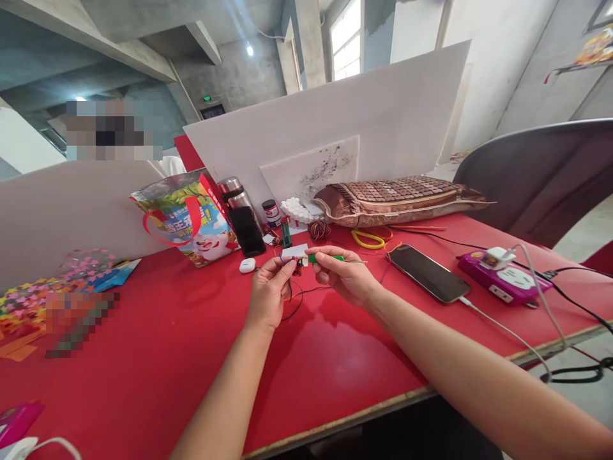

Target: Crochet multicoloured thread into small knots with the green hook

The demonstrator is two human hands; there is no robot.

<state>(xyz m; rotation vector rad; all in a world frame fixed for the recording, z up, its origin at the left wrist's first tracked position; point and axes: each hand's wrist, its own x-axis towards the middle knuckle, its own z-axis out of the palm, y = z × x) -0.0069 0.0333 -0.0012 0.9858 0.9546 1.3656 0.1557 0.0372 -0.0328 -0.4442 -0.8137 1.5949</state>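
Above the red table [191,358], my two hands are close together. My left hand [269,291] pinches a small bunch of thin wires [297,262], blue, red and black, with a small dark part among them that is too small to name. A black wire [301,300] loops down below the fingers. My right hand [349,275] is closed round a green-handled screwdriver [338,258]. Its thin metal shaft points right, away from the wires, and the handle's end is close to them. A white piece of paper [301,249] lies behind the hands.
A phone [428,273] on a cable and a purple power strip [507,278] lie to the right. Behind are yellow wire [368,239], a wire coil [318,230], a brown beaded cushion [402,201], a black phone [247,231], a flask [232,190], a colourful bag [189,220] and a white earbud case [247,265].
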